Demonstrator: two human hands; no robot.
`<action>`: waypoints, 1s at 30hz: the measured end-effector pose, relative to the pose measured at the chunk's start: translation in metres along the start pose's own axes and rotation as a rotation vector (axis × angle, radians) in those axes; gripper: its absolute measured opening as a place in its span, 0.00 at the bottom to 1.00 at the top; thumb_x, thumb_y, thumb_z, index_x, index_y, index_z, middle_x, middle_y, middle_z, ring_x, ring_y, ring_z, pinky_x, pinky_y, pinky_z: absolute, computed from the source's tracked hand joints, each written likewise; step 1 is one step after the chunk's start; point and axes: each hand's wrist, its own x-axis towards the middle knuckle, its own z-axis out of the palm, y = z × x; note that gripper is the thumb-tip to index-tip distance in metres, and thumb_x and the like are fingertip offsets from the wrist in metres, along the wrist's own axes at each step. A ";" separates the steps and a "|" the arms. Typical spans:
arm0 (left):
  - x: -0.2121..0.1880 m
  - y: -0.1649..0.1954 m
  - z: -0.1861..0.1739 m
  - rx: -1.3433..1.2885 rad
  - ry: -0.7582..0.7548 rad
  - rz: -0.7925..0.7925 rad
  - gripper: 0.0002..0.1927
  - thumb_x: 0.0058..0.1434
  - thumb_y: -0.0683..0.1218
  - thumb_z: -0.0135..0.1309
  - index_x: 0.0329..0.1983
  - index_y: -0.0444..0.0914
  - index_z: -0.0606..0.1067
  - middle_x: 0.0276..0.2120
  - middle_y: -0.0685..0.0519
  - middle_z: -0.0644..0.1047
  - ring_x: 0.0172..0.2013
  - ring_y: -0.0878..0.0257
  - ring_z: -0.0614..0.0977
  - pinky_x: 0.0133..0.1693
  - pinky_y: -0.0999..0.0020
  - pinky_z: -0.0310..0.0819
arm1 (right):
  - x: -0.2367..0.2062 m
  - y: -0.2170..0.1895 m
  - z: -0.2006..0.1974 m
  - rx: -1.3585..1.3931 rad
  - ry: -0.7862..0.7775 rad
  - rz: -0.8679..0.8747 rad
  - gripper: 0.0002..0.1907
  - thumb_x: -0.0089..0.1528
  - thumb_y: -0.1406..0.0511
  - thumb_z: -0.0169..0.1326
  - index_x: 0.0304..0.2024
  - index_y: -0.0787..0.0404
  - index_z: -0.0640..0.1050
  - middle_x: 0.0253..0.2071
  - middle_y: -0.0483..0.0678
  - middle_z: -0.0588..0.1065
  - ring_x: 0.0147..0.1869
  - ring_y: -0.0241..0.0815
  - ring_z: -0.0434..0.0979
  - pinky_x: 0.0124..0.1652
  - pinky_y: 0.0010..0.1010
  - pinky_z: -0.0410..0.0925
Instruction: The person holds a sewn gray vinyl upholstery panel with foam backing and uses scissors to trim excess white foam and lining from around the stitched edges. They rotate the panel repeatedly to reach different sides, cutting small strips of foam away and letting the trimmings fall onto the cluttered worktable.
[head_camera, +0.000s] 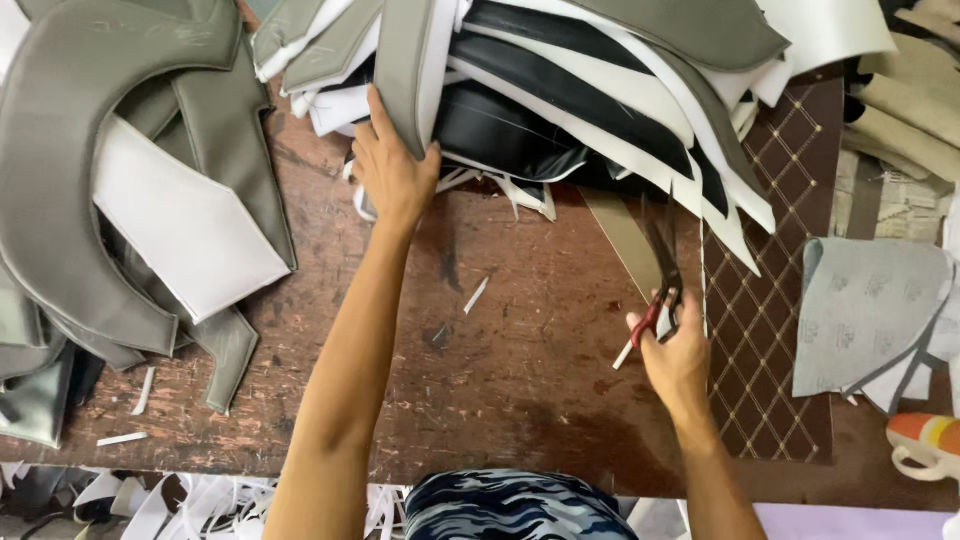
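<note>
While left hand (392, 170) reaches, right hand (676, 352) grips scissors (662, 262)

I worked at a worn, scratched brown wooden table (520, 380). Below its near edge, white offcut strips (190, 500) littered the floor. Light fell evenly.

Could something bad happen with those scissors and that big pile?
Maybe. The right hand holds scissors with the blades pointing up at the pile of grey, white and black pieces, so they might snag or cut a piece by mistake. The left hand grips a grey piece at the pile's edge; pulling it could make others slide off. Thin white scraps on the table could get in the way.
</note>
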 end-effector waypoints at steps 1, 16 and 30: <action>-0.009 -0.004 -0.006 -0.063 -0.004 0.032 0.58 0.55 0.52 0.68 0.80 0.40 0.44 0.56 0.40 0.67 0.55 0.41 0.72 0.57 0.45 0.67 | -0.004 0.008 0.005 -0.033 -0.020 0.122 0.24 0.60 0.65 0.65 0.56 0.64 0.73 0.38 0.49 0.77 0.41 0.43 0.79 0.43 0.42 0.75; -0.086 -0.117 -0.149 -0.210 -0.441 -0.269 0.51 0.51 0.55 0.68 0.73 0.29 0.59 0.59 0.33 0.74 0.54 0.47 0.81 0.55 0.52 0.77 | -0.095 -0.056 0.114 1.096 -1.020 0.016 0.24 0.67 0.62 0.56 0.58 0.67 0.64 0.58 0.65 0.75 0.61 0.56 0.79 0.57 0.41 0.72; -0.223 0.014 0.011 -1.289 -0.750 -0.374 0.22 0.64 0.44 0.60 0.59 0.33 0.71 0.49 0.48 0.79 0.49 0.63 0.80 0.53 0.67 0.77 | 0.006 -0.016 0.053 0.802 -0.367 0.097 0.35 0.58 0.64 0.64 0.63 0.70 0.64 0.52 0.59 0.77 0.52 0.42 0.78 0.51 0.31 0.73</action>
